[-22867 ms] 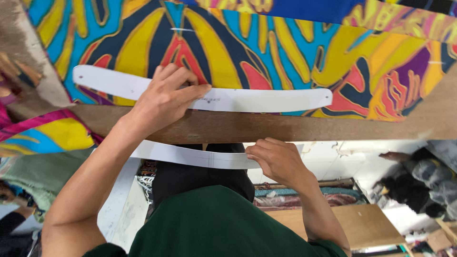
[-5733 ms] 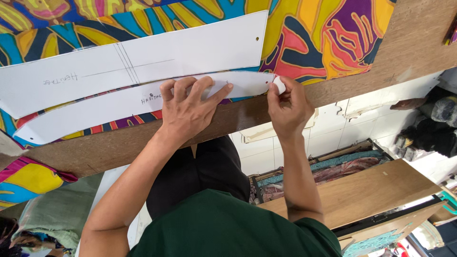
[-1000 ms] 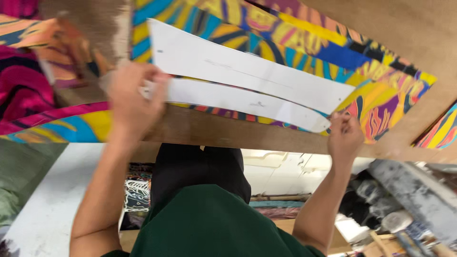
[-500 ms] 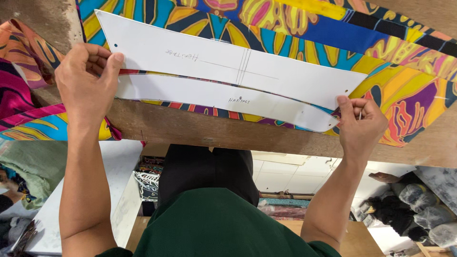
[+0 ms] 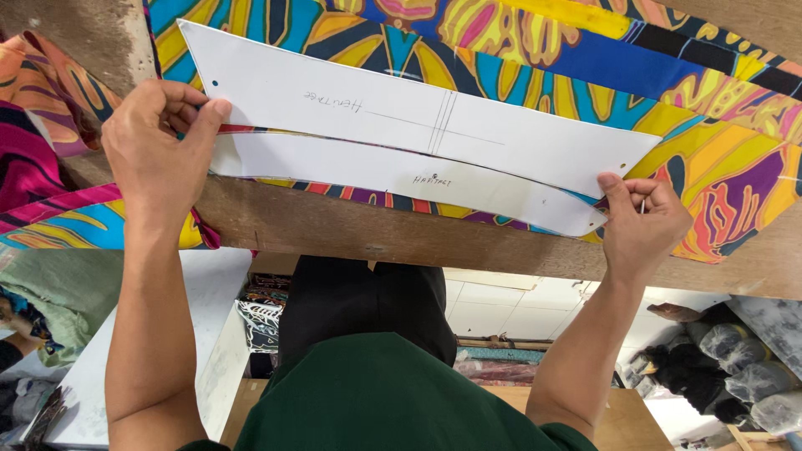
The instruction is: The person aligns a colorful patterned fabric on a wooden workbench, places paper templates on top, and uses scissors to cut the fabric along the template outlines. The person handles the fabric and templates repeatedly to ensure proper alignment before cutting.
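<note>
The left hand (image 5: 154, 150) pinches one end of the narrow paper pattern (image 5: 401, 179) and the right hand (image 5: 639, 230) pinches the other, so it lies stretched between them on printed fabric (image 5: 710, 159), just beside a wider pattern (image 5: 401, 113).

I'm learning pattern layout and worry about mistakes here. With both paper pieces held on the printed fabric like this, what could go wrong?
1. The narrow pattern piece is pinned only at its ends by the left hand and right hand; its middle may bow or shift.
2. It lies close to the wide pattern piece; the two might overlap.
3. The printed fabric reaches the wooden table edge and could slide.
</note>
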